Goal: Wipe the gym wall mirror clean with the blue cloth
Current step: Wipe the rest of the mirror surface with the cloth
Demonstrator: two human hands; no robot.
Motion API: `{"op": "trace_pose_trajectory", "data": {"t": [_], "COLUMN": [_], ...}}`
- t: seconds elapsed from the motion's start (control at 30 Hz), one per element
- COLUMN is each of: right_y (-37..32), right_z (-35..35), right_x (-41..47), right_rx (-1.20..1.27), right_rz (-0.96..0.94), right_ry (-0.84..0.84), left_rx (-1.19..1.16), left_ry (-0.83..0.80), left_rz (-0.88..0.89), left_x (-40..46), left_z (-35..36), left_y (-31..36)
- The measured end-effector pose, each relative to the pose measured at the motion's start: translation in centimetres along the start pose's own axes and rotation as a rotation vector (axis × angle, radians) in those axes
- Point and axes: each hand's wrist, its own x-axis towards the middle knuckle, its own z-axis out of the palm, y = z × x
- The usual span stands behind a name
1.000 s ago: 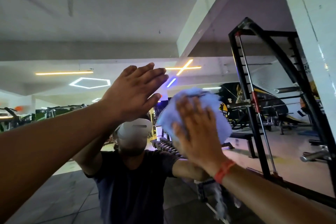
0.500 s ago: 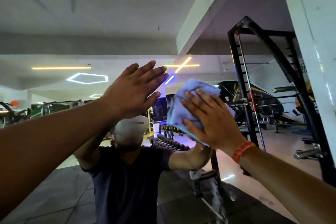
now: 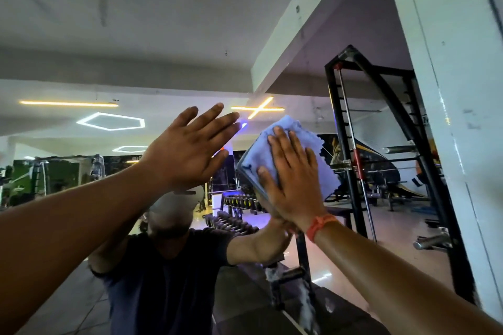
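Right hand point(image 3: 294, 182) flat, fingers spread, pressing blue cloth point(image 3: 288, 155) on mirror point(image 3: 136, 35), right of centre; left hand point(image 3: 187, 152) flat beside it, fingers slightly fanned, holding nothing

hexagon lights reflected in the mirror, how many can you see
2. The large hexagon light shows left of the left hand, below the yellow strip light. The small hexagon light sits lower, beside that hand's wrist. Others may be hidden behind the arms.
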Motion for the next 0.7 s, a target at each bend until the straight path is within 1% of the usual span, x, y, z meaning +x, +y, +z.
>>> {"op": "trace_pose_trajectory", "data": {"t": [0.03,0.07,0.1,0.17,0.2,0.23,0.27,0.33,0.37,0.4,0.43,0.47,0.5,0.53,0.57,0.6,0.63,0.67,0.7], "right_y": [-1.4,-2.5,-2.8,-1.4,-0.1,1.0,1.7,1.4,0.3,-1.2,-2.6,-3.7,-4.3,-4.1,-3.0,-1.1,1.0,2.6,3.4], "right_z": [0.7,1.2,1.3,0.8,0.4,0.3,0.2,0.5,0.9,1.2,1.4,1.6,1.4,1.2,0.8,0.4,0.2,0.1,0.1], "right_x": [-0.7,-1.7,-2.8,-3.9,-3.8,-3.3,-2.3,0.1,1.1,1.5,1.3,0.1,-1.6,-3.7,-5.8,-7.0,-7.3,-6.9,-5.8], "right_rx": [0.012,0.005,-0.011,-0.029,-0.037,-0.039,-0.030,0.031,0.056,0.073,0.078,0.078,0.069,0.036,-0.010,-0.068,-0.117,-0.132,-0.100], "right_rz": [0.035,0.007,-0.086,-0.338,-0.403,-0.381,-0.282,0.050,0.182,0.248,0.238,0.158,0.031,-0.134,-0.299,-0.421,-0.450,-0.374,-0.210], "right_ry": [0.009,0.003,-0.019,-0.083,-0.095,-0.094,-0.070,0.018,0.059,0.083,0.084,0.060,0.011,-0.048,-0.105,-0.129,-0.118,-0.096,-0.058], "left_rx": [-0.004,-0.006,-0.007,-0.001,0.001,0.001,-0.001,0.001,0.000,-0.007,-0.017,-0.028,-0.035,-0.037,-0.036,-0.034,-0.034,-0.035,-0.033], "left_ry": [0.009,0.017,0.024,0.028,0.027,0.025,0.021,0.014,0.012,0.011,0.012,0.015,0.017,0.014,0.011,0.009,0.009,0.008,0.003], "left_rz": [-0.001,-0.001,0.000,0.002,0.001,-0.002,-0.006,-0.010,-0.012,-0.015,-0.018,-0.019,-0.020,-0.019,-0.015,-0.012,-0.012,-0.015,-0.017], "left_x": [0.0,-0.1,0.0,0.0,0.0,0.0,-0.1,-0.1,-0.1,-0.1,-0.1,-0.1,-0.1,-0.1,-0.1,-0.1,-0.2,-0.2,-0.3], "left_z": [0.0,0.0,0.0,0.2,0.2,0.2,0.2,0.1,0.0,0.0,0.0,0.0,-0.1,-0.1,-0.1,-0.2,-0.3,-0.3,-0.4], "left_y": [0.0,0.0,0.0,0.0,0.0,0.0,0.0,0.0,0.0,0.0,0.0,0.0,-0.1,-0.1,0.0,0.0,0.0,0.0,0.0]}}
